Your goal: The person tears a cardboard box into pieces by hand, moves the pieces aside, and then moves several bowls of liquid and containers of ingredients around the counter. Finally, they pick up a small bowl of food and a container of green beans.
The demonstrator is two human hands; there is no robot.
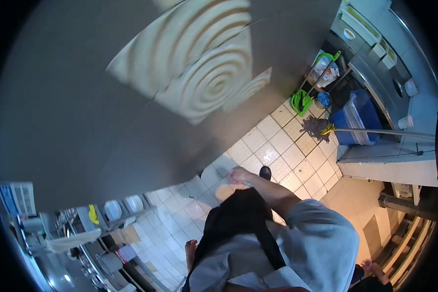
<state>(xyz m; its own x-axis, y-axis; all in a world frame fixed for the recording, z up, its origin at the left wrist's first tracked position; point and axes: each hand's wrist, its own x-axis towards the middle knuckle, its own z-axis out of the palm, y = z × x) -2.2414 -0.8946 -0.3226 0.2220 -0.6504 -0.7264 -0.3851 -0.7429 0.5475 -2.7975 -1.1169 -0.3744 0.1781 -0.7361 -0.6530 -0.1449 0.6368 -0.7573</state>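
Note:
My right hand (pixel 239 175) is out in front of my body over the tiled floor, its fingers curled in and nothing seen sticking out of them. By my left hip hangs my left hand (pixel 191 248), partly behind my clothing, fingers loosely bent and somewhat apart, with no object seen in it. I wear a grey shirt and a black apron (pixel 236 211). One dark shoe (pixel 265 173) shows beyond my right forearm. Both hands are away from the furniture.
Right of the tiled floor (pixel 280 138) stand a grey string mop (pixel 317 127), a blue bin (pixel 354 117) with a liner and a green dustpan (pixel 301 102). Shelves with white plates (pixel 113 210) are lower left. A person's hand (pixel 371 267) shows lower right. A rippled white panel (pixel 199 73) lies ahead.

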